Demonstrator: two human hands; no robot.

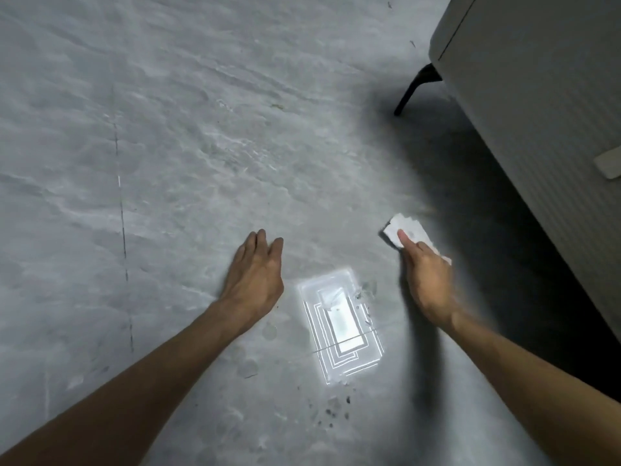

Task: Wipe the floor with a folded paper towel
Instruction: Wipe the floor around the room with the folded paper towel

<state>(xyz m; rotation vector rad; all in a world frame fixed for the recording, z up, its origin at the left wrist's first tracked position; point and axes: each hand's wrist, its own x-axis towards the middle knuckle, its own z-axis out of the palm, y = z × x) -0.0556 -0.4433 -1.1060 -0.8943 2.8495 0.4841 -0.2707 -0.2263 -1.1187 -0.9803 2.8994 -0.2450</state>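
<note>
A folded white paper towel [408, 230] lies flat on the grey marbled floor [201, 146] at the right of centre. My right hand [426, 274] presses down on it, its thumb lying across the towel's near edge and the other fingers hidden under the hand. My left hand [257, 274] hovers or rests over the bare floor to the left, fingers straight and together, holding nothing. Dark specks and faint wet marks [332, 412] dot the floor near the bottom centre.
A pale cabinet [537, 112] on a thin black leg [416, 89] stands at the upper right, casting a dark shadow beneath it. A bright rectangular light reflection [339, 324] shines on the floor between my arms. A tile seam [122, 230] runs down the left.
</note>
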